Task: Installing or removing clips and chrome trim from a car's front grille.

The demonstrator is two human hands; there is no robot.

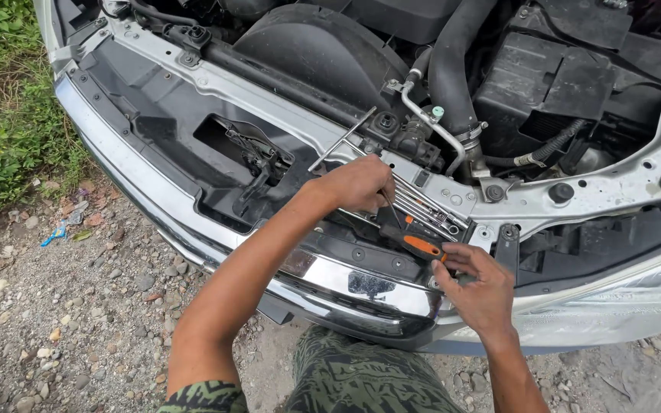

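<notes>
Open car engine bay, seen from above the person's hands. Left hand [359, 183] is curled, fingers bunched together over a set of metal wrenches [422, 205] lying in a row on the silver front crossmember [613, 187]. A thin dark shaft runs down from under the left fingers toward the screwdriver; whether those fingers pinch it, cannot tell, knuckles hide the tips. A T-shaped metal bar [342, 141] sticks up just behind the left hand's knuckles, angled.

Right hand [480, 287] sits lower, thumb and forefinger pinching the end of a screwdriver with an orange and black handle [421, 245]; other fingers loosely curled below it. Handle lies between the two hands, just beyond the right fingertips, just under the left hand, resting on the black plastic cover [162, 99] near the wrenches.

Directly under the right fingers: chrome grille strip [330, 279], shiny, running along the car's front edge. Beyond the left fingers: black hose [449, 61] curving down, thin metal pipe [430, 122] with a pale cap, black battery box [545, 76] further off toward the right. Hood latch [258, 157] in a cut-out of the cover, off to the outer side of the left hand.

Below the wrists: camouflage trousers [361, 378]. Gravel ground [78, 306] and green weeds [1, 99] well apart from both hands, on the left side.
</notes>
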